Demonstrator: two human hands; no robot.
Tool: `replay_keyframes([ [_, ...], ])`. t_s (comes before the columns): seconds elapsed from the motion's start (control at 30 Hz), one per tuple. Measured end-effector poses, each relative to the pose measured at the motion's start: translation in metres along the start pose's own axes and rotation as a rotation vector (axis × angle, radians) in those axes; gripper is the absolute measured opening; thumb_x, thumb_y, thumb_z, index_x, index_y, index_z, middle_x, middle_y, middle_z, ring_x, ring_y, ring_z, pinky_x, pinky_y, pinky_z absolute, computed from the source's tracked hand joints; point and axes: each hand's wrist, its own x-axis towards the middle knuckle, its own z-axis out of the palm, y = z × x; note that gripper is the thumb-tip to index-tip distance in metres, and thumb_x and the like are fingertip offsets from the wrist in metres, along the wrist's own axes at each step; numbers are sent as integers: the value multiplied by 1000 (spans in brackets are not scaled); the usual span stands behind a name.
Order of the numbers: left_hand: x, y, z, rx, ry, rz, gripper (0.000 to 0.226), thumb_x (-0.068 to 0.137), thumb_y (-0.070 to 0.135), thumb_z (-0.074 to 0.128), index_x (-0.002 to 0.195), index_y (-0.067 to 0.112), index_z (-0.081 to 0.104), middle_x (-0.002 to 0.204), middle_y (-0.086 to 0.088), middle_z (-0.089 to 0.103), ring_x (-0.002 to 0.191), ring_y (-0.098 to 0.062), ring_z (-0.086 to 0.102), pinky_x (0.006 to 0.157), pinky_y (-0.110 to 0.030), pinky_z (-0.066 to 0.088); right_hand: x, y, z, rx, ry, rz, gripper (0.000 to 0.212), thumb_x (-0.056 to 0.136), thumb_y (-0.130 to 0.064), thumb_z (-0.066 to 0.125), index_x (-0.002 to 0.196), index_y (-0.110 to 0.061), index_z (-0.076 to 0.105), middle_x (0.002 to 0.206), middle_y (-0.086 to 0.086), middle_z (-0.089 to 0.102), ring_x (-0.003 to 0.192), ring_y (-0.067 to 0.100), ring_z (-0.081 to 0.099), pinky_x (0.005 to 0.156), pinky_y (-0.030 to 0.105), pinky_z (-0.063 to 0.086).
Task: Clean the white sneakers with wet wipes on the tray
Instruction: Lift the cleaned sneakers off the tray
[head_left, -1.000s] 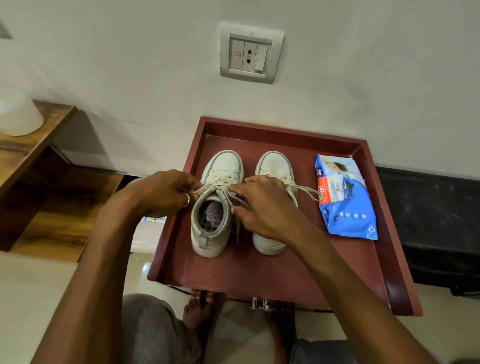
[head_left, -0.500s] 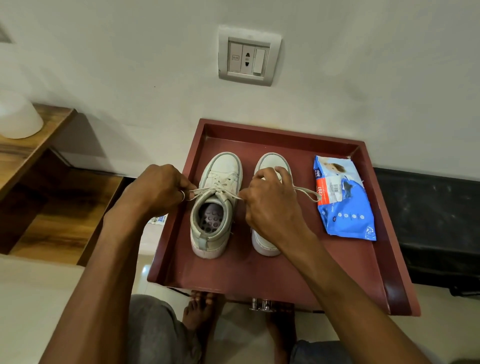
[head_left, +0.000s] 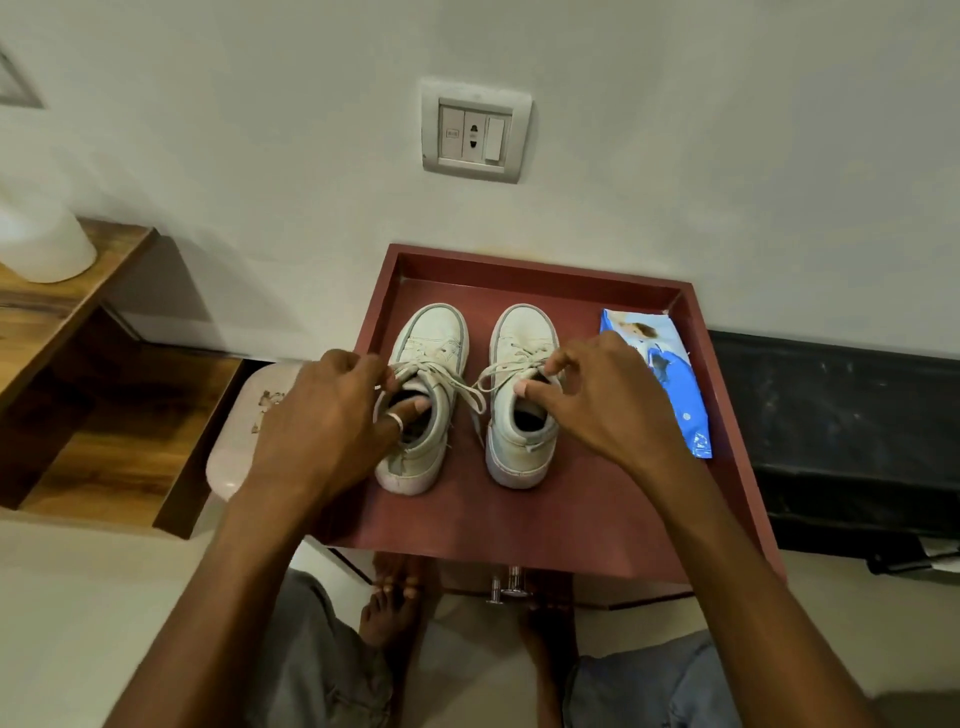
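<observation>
Two white sneakers stand side by side, toes toward the wall, on a dark red tray (head_left: 587, 525). My left hand (head_left: 327, 421) is at the left sneaker (head_left: 428, 338), its thumb inside the opening and its fingers pinching the lace at the top. My right hand (head_left: 597, 400) is at the right sneaker (head_left: 524, 338), fingers curled on the lace beside the tongue, thumb at the collar's edge. A blue pack of wet wipes (head_left: 675, 395) lies flat along the tray's right side, partly behind my right hand.
The tray sits against a white wall under a switch and socket plate (head_left: 475, 132). A wooden shelf unit (head_left: 93, 395) with a white container (head_left: 41, 244) stands at the left. A pale stool (head_left: 244, 431) is beside the tray. A black surface (head_left: 852, 441) lies right. My bare feet (head_left: 389, 608) are below.
My right hand left the left sneaker's lace and moved right to the right sneaker. My left hand shifted onto the left sneaker's opening. The camera view dropped slightly.
</observation>
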Motion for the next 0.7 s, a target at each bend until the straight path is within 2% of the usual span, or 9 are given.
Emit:
replay_keyframes([
  [0.07,-18,6,9,55,-39,-28,55,84,72,50,117,29,57,124,-5,56,106,-24,55,76,-42,57,-16,-2,-3,-73,-71,62,48,71,-75,62,93,-32,63,102,-2,54,96,19,58,78,37,53],
  [0.17,-33,15,22,180,-154,-74,71,83,76,49,136,29,45,137,-5,48,120,-26,51,79,-39,54,-39,-8,0,-161,-118,82,54,73,-81,54,101,-35,61,116,-2,54,112,22,53,83,38,49],
  [0.27,-29,22,28,230,-246,-81,71,87,68,53,144,29,34,132,-7,49,114,-27,56,76,-36,50,-51,-17,9,-228,-220,114,64,79,-78,50,126,-35,54,129,4,49,122,26,48,88,40,44],
  [0.33,-24,24,31,223,-262,-70,72,89,65,54,147,31,28,128,-8,54,108,-27,61,75,-35,49,-51,-23,15,-249,-248,122,66,80,-78,49,131,-35,50,129,6,48,117,28,53,88,40,45],
  [0.53,-10,21,33,198,-264,-94,68,90,64,54,146,34,31,124,-8,55,106,-29,62,71,-35,43,-33,-24,21,-314,-332,160,63,82,-76,50,125,-30,61,126,8,52,112,29,59,83,37,46],
  [0.7,0,18,42,137,-221,-120,81,79,79,54,143,33,36,141,-7,46,118,-33,57,82,-43,51,-21,-23,20,-343,-432,184,74,78,-82,47,123,-26,62,124,6,63,115,28,59,75,35,40],
])
